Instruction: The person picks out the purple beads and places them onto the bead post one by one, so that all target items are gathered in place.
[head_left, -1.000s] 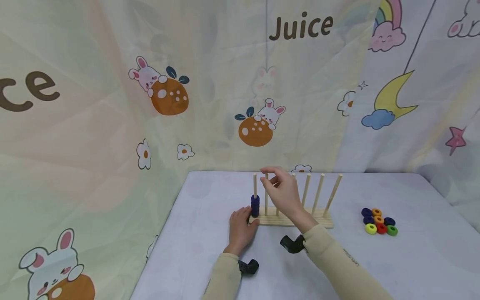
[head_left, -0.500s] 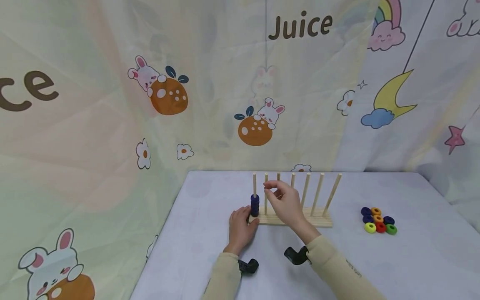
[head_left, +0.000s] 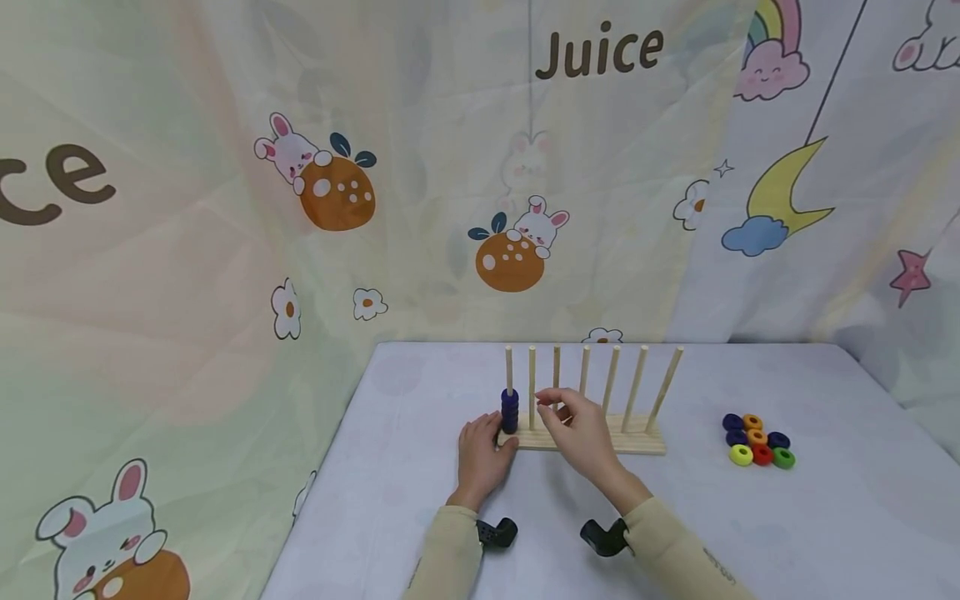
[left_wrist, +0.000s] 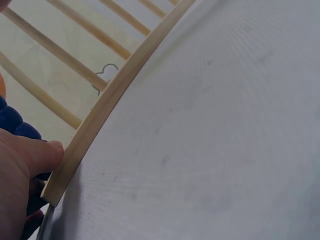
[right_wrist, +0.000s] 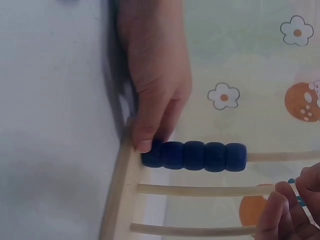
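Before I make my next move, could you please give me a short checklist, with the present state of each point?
1. Base held steady: ok, left hand grips its left end.
2. Blue stack straight on the first peg: ok, five rings in line.
3. Second peg bare: ok, no ring on it.
4. Right hand free of rings: ok, none shows in its fingers.
5. Right hand clear of all pegs: cannot tell; it covers parts of some in the head view.
6. Loose rings off the base: ok, grouped on the table to its right.
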